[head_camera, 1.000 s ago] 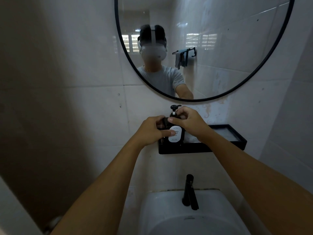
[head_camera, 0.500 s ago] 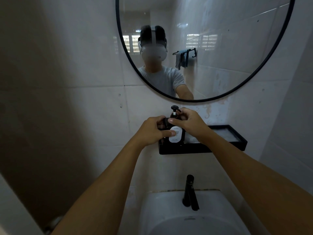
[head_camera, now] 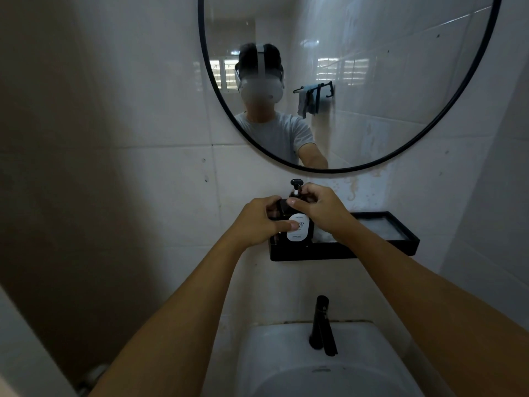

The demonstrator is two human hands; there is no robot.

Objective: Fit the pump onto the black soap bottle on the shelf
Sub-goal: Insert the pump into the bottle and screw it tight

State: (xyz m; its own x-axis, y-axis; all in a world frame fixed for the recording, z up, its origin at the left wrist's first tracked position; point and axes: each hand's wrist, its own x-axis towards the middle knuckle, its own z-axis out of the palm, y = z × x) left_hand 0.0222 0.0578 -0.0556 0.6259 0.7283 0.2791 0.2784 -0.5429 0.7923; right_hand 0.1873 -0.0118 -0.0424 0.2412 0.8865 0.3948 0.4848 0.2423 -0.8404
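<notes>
On shelf (head_camera: pixel 383 247), left hand (head_camera: pixel 259 222) grips labelled bottle (head_camera: pixel 298 229); right hand (head_camera: pixel 320 207) pinches pump (head_camera: pixel 296 186).

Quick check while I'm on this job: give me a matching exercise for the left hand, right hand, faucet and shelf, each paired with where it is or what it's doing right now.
Column one:
1. left hand
2. right hand
3. faucet
4. shelf

Column two:
A. mounted on the wall below the mirror, carrying the soap bottle
B. wrapped around the bottle's body, thumb on its white label
C. standing at the back of the white sink
D. gripping the pump collar at the bottle's neck

Pairs: 1-B, 2-D, 3-C, 4-A
</notes>
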